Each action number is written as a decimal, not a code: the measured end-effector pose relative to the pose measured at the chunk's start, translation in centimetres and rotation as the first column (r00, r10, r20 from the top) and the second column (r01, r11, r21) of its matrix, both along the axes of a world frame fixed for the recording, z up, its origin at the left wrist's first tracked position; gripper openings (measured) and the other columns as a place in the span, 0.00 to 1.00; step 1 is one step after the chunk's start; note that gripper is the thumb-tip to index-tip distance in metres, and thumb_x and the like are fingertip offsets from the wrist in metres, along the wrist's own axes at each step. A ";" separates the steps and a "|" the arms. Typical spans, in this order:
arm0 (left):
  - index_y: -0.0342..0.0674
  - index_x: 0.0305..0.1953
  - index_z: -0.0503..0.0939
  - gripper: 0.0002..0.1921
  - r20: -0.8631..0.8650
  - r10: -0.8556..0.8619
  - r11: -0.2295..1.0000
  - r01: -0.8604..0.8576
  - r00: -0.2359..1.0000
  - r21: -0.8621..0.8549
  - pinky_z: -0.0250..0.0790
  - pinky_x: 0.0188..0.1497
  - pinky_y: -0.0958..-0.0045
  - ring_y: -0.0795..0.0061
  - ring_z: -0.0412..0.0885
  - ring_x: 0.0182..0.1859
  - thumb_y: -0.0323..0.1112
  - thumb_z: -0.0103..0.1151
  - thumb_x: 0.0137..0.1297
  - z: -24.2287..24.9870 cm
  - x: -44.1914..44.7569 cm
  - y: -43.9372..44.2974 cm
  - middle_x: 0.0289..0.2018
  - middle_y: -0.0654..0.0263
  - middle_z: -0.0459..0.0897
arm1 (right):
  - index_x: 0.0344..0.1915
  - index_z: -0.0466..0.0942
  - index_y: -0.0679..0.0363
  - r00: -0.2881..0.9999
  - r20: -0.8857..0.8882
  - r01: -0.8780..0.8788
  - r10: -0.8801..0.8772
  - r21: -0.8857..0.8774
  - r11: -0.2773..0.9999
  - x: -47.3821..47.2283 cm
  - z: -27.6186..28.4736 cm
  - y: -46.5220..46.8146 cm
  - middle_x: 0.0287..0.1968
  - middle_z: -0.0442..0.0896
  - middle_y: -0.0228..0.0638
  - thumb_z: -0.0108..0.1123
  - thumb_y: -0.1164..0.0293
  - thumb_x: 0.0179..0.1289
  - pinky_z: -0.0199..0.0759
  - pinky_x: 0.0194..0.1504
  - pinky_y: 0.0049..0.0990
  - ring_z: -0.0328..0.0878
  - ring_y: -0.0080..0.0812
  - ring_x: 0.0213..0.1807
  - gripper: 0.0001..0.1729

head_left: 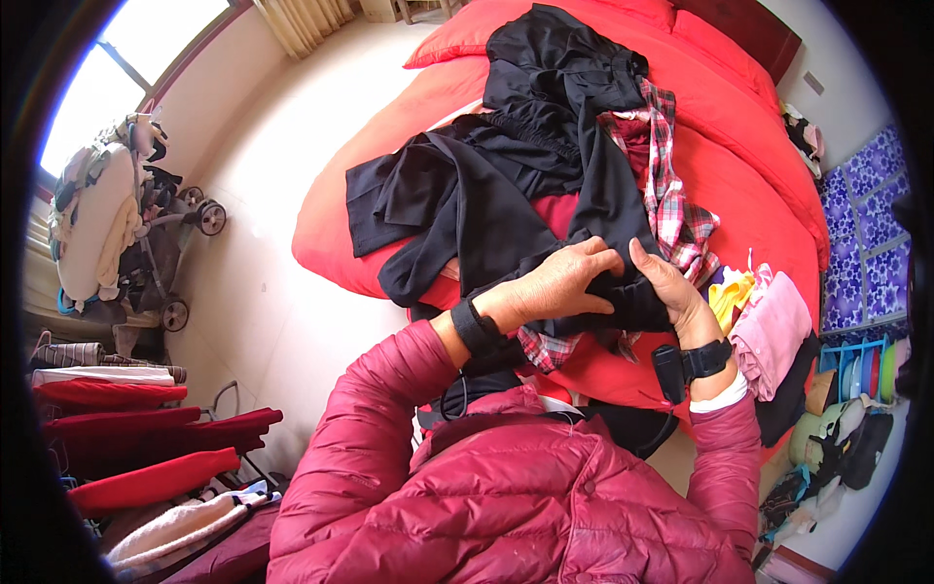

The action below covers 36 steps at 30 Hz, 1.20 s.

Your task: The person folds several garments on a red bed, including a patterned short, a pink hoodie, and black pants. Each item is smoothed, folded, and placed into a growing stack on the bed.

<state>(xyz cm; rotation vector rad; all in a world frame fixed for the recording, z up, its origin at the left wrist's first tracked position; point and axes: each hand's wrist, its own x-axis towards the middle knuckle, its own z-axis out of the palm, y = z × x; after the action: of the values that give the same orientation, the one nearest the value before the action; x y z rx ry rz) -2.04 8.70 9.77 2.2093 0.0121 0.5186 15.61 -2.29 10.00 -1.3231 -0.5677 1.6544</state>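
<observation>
Black trousers (503, 219) lie loosely across the bed, their near end bunched between my hands. My left hand (565, 285) presses over this black cloth with curled fingers, its thumb spread below them. Across from it, my right hand (670, 288) grips the cloth's right side, thumb up and its other fingers mostly hidden by fabric. Farther up, another gathered black garment (558, 66) overlaps the pile. A red, black and white plaid shirt (668, 182) shows along the right side, and dark red cloth (556, 212) peeks out between the black folds.
The pile rests on a bed with a red cover (737, 175). Folded pink clothing (773, 328) and a yellow cloth (730, 296) sit right of my right hand. Clothes hang on a rack (146, 467) at lower left. A stroller (157, 241) heaped with cloth stands by the window.
</observation>
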 end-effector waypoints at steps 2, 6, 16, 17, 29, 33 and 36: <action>0.35 0.36 0.72 0.16 -0.052 -0.005 1.000 0.004 0.999 -0.019 0.68 0.39 0.65 0.56 0.75 0.38 0.30 0.64 0.44 -0.4 0.0 -0.4 0.34 0.56 0.75 | 0.37 0.74 0.62 0.991 0.135 -0.007 0.007 -0.007 1.000 0.3 -0.8 -0.6 0.33 0.75 0.27 0.44 0.38 0.58 0.66 0.38 0.14 0.70 0.15 0.35 0.35; 0.34 0.32 0.71 0.10 -0.019 0.026 0.999 -0.027 0.999 -0.026 0.68 0.35 0.63 0.52 0.75 0.33 0.27 0.60 0.48 -1.1 -0.6 -1.0 0.28 0.55 0.75 | 0.50 0.67 0.66 0.921 0.373 -0.197 0.110 0.204 0.959 -0.6 -1.3 -1.5 0.41 0.70 0.26 0.49 0.36 0.53 0.60 0.47 0.16 0.62 0.15 0.44 0.43; 0.36 0.30 0.70 0.12 0.055 0.089 0.996 -0.089 0.994 -0.002 0.68 0.32 0.65 0.56 0.75 0.31 0.30 0.61 0.45 0.7 -1.1 -2.8 0.28 0.57 0.73 | 0.38 0.70 0.64 0.609 0.790 -0.277 -0.067 0.291 0.916 -5.4 1.7 -3.7 0.28 0.75 0.49 0.63 0.75 0.48 0.69 0.32 0.31 0.76 0.50 0.33 0.16; 0.36 0.32 0.70 0.15 0.060 0.063 0.998 -0.063 0.996 0.001 0.68 0.35 0.66 0.57 0.75 0.34 0.31 0.64 0.43 0.9 -1.3 -2.7 0.30 0.58 0.74 | 0.36 0.71 0.65 0.627 0.778 -0.253 -0.051 0.265 0.930 -5.5 1.7 -4.1 0.26 0.75 0.49 0.62 0.76 0.49 0.68 0.31 0.30 0.75 0.50 0.30 0.13; 0.45 0.33 0.77 0.14 -0.263 -0.006 0.906 0.117 0.965 0.408 0.57 0.50 0.66 0.69 0.68 0.45 0.33 0.62 0.39 -3.3 -5.8 -0.2 0.37 0.71 0.74 | 0.32 0.73 0.68 0.627 0.779 -0.376 -0.011 0.314 0.872 -3.4 4.2 -8.9 0.20 0.69 0.41 0.65 0.75 0.48 0.62 0.24 0.24 0.59 0.33 0.19 0.12; 0.45 0.30 0.79 0.14 -0.367 0.097 0.882 0.091 0.925 0.462 0.56 0.52 0.65 0.67 0.65 0.50 0.38 0.66 0.36 -2.1 -7.4 1.4 0.42 0.70 0.71 | 0.31 0.75 0.67 0.580 0.804 -0.347 -0.132 0.391 0.852 -2.6 4.1 -10.0 0.21 0.75 0.36 0.70 0.69 0.45 0.61 0.26 0.24 0.70 0.30 0.21 0.17; 0.43 0.29 0.79 0.16 -0.271 0.091 0.878 0.051 0.958 0.477 0.53 0.56 0.62 0.64 0.63 0.53 0.40 0.68 0.33 -0.2 -8.2 1.9 0.44 0.68 0.70 | 0.31 0.75 0.66 0.623 0.781 -0.261 -0.054 0.272 0.926 -1.9 4.3 -10.7 0.21 0.74 0.34 0.71 0.67 0.44 0.61 0.28 0.25 0.69 0.29 0.22 0.18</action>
<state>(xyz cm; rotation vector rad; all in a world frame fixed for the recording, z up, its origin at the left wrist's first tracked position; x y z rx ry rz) -10.21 10.58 9.56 2.7627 0.0666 0.2163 13.70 -13.00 14.29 -1.7127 -1.4260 0.8895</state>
